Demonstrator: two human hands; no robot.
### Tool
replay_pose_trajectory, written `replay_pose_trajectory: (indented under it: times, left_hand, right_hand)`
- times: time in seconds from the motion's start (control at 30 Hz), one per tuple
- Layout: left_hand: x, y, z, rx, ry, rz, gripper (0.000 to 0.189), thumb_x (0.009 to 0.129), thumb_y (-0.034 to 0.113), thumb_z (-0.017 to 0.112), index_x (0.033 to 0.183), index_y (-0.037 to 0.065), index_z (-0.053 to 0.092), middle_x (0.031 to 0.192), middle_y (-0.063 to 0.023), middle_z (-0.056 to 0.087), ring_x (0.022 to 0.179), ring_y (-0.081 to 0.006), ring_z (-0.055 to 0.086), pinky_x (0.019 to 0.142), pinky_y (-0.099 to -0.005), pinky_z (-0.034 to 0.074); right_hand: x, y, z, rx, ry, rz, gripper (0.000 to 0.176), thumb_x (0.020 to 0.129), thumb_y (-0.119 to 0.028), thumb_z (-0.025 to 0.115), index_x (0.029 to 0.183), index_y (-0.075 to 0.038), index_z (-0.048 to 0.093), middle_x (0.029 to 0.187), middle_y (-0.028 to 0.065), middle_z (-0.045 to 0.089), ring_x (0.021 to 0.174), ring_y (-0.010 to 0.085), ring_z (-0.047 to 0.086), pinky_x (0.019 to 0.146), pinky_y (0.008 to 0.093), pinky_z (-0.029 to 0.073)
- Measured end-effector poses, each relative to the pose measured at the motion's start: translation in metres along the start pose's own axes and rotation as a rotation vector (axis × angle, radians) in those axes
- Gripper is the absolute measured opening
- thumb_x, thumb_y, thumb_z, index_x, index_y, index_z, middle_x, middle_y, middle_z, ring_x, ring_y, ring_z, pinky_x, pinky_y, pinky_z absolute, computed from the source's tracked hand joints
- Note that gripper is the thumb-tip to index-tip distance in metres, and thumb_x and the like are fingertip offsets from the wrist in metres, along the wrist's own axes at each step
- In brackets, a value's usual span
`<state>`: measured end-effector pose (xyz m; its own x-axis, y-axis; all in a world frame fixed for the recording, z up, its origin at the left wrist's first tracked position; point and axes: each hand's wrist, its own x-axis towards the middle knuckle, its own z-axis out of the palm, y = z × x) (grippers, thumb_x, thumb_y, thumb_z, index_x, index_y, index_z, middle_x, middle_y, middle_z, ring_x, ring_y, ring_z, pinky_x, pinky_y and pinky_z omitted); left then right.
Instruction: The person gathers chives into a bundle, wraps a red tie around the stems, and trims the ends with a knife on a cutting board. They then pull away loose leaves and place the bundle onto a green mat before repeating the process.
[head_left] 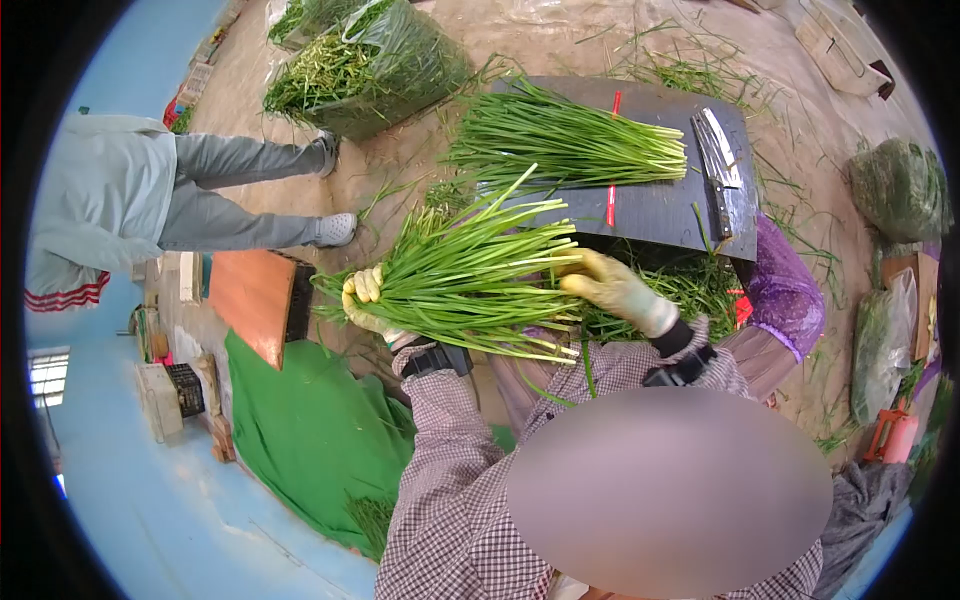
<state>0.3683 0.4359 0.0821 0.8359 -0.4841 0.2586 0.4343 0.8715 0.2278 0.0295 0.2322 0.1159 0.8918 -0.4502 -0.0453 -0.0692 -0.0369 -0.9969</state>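
Left grip [365, 296] and right grip [612, 288], yellow knit gloves, both clamped round long slender chive bundle [470, 283], frame centre.

Bunch of green chives [470, 285], long thin stalks, held roughly level in mid-air, left hand [365, 295] at one end, right hand [612, 290] at the other, tips splayed

Grips, in matt, fuzzy knitted-cloth gloves on left hand [365, 295] and right hand [615, 290] alike, a bunch of chives [470, 280] with smooth, faintly waxy leaves. Wears soft checked woven cloth on the sleeves [450, 470]. Near the right edge of the dark, matt cutting board [660, 205]: cleaver [718, 160] of bright bare metal. Off its left edge: glossy, crinkled clear plastic bag [400, 60].
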Motion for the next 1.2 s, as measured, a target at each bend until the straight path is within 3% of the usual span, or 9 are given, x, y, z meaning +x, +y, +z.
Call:
replay_pose_trajectory:
  times: [0.1, 0.13, 0.23, 0.3, 0.4, 0.57, 0.97, 1.07, 1.2]
  left_hand:
    - [-0.004, -0.007, 0.019, -0.003, -0.044, 0.005, 0.016, 0.097, 0.021, 0.054, 0.089, 0.010, 0.064, 0.068, 0.0021, 0.054, 0.062, -0.0121, 0.050, 0.072, -0.0299, 0.042]
    - [-0.005, -0.006, 0.015, 0.010, -0.008, 0.034, 0.017, 0.097, 0.022, 0.054, 0.091, 0.010, 0.063, 0.069, 0.0022, 0.053, 0.062, -0.0121, 0.049, 0.073, -0.0302, 0.042]
    - [-0.002, 0.007, 0.000, 0.013, -0.043, 0.004, 0.014, 0.096, 0.022, 0.057, 0.091, 0.010, 0.063, 0.070, 0.0021, 0.053, 0.061, -0.0114, 0.048, 0.072, -0.0295, 0.041]
    - [-0.002, 0.002, 0.000, -0.033, -0.016, 0.040, 0.013, 0.096, 0.021, 0.057, 0.090, 0.010, 0.062, 0.069, 0.0023, 0.052, 0.060, -0.0115, 0.047, 0.071, -0.0291, 0.041]
    - [-0.002, 0.000, 0.004, -0.050, -0.032, 0.038, 0.013, 0.097, 0.019, 0.057, 0.088, 0.010, 0.061, 0.068, 0.0028, 0.052, 0.058, -0.0116, 0.047, 0.069, -0.0288, 0.040]
    - [0.007, -0.010, 0.003, -0.098, -0.092, -0.008, 0.016, 0.099, 0.019, 0.056, 0.088, 0.010, 0.061, 0.066, 0.0030, 0.050, 0.055, -0.0108, 0.045, 0.067, -0.0290, 0.039]
    - [0.000, -0.009, 0.003, -0.042, 0.000, -0.018, 0.021, 0.100, 0.019, 0.051, 0.083, 0.010, 0.061, 0.064, 0.0028, 0.049, 0.054, -0.0106, 0.046, 0.068, -0.0291, 0.041]
    - [0.000, -0.010, 0.007, -0.051, 0.005, 0.011, 0.021, 0.100, 0.017, 0.050, 0.082, 0.010, 0.059, 0.063, 0.0032, 0.048, 0.054, -0.0102, 0.045, 0.069, -0.0292, 0.041]
    - [0.005, -0.010, 0.012, -0.059, -0.054, -0.022, 0.019, 0.100, 0.018, 0.052, 0.084, 0.010, 0.059, 0.063, 0.0035, 0.047, 0.054, -0.0097, 0.045, 0.068, -0.0285, 0.041]
  right_hand:
    - [0.017, 0.010, 0.022, 0.013, -0.039, 0.002, 0.027, 0.104, -0.023, 0.059, 0.118, -0.001, 0.066, 0.105, 0.0072, 0.070, 0.091, 0.0195, 0.065, 0.083, 0.0355, 0.052]
    - [0.016, 0.006, 0.020, -0.432, 0.132, -0.412, 0.022, 0.104, -0.019, 0.056, 0.110, -0.001, 0.067, 0.094, 0.0095, 0.067, 0.085, 0.0258, 0.065, 0.078, 0.0355, 0.052]
    - [-0.014, 0.012, -0.024, -0.551, 0.069, -0.334, 0.014, 0.097, -0.018, 0.057, 0.095, -0.007, 0.065, 0.096, 0.0104, 0.065, 0.088, 0.0297, 0.065, 0.078, 0.0421, 0.053]
    - [-0.050, 0.049, -0.060, -0.483, -0.050, 0.276, 0.023, 0.100, -0.026, 0.060, 0.103, -0.004, 0.067, 0.102, 0.0118, 0.068, 0.097, 0.0301, 0.066, 0.085, 0.0398, 0.054]
    - [-0.073, 0.026, -0.065, -1.073, -0.301, 0.609, 0.036, 0.100, -0.034, 0.063, 0.117, -0.002, 0.067, 0.114, 0.0137, 0.070, 0.109, 0.0300, 0.066, 0.095, 0.0361, 0.052]
    - [0.000, 0.013, -0.029, -0.037, -0.036, -0.052, 0.047, 0.102, -0.033, 0.060, 0.137, -0.002, 0.060, 0.131, 0.0129, 0.066, 0.120, 0.0190, 0.062, 0.102, 0.0337, 0.048]
    - [0.007, 0.003, -0.001, 0.909, 0.363, -0.054, 0.021, 0.103, -0.018, 0.061, 0.112, 0.001, 0.064, 0.103, 0.0069, 0.068, 0.098, 0.0158, 0.062, 0.094, 0.0310, 0.048]
    - [-0.037, 0.019, -0.047, 0.541, 0.309, -0.027, 0.028, 0.105, -0.028, 0.058, 0.107, -0.002, 0.065, 0.101, 0.0059, 0.067, 0.096, 0.0181, 0.062, 0.097, 0.0355, 0.048]
    - [-0.067, 0.030, -0.077, -0.918, -0.158, 0.678, 0.047, 0.101, -0.038, 0.062, 0.130, -0.002, 0.065, 0.123, 0.0183, 0.071, 0.117, 0.0281, 0.066, 0.098, 0.0348, 0.051]
